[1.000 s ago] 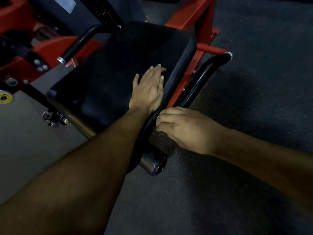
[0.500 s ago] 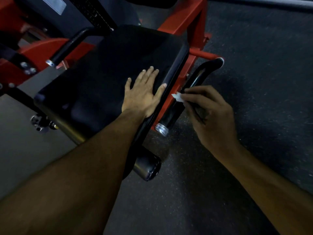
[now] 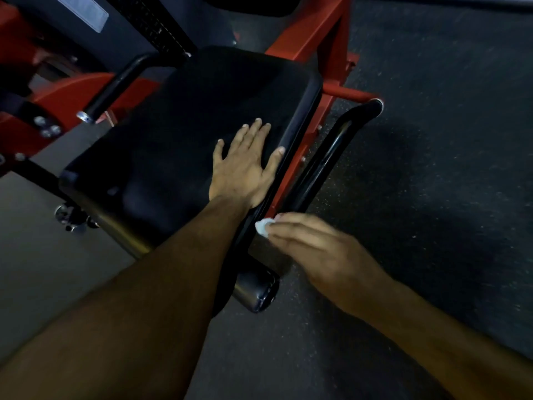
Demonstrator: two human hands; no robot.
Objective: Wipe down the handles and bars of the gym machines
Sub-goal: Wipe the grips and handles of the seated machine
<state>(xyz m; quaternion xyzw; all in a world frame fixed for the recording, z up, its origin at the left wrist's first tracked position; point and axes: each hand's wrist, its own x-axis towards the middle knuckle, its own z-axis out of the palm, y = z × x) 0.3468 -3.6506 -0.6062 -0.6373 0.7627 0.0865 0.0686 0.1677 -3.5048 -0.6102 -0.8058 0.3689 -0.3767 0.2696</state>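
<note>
My left hand (image 3: 245, 166) lies flat with spread fingers on the black padded seat (image 3: 173, 145) of a red-framed gym machine. A black curved handle bar (image 3: 328, 157) runs along the seat's right side. My right hand (image 3: 311, 246) is at the near end of that bar and pinches a small white wipe (image 3: 263, 226) in its fingertips. The hand covers the bar's near end, and the wipe peeks out on its left.
A second black handle (image 3: 115, 88) with a metal end cap sits left of the seat. Red frame tubes (image 3: 317, 39) rise behind it. A black roller pad (image 3: 256, 293) juts out below the seat. Dark speckled rubber floor (image 3: 432, 197) spreads to the right.
My right hand slid with the wipe from mid-bar down to the bar's near end. One second ago it was also near that end. My left hand stayed flat on the seat.
</note>
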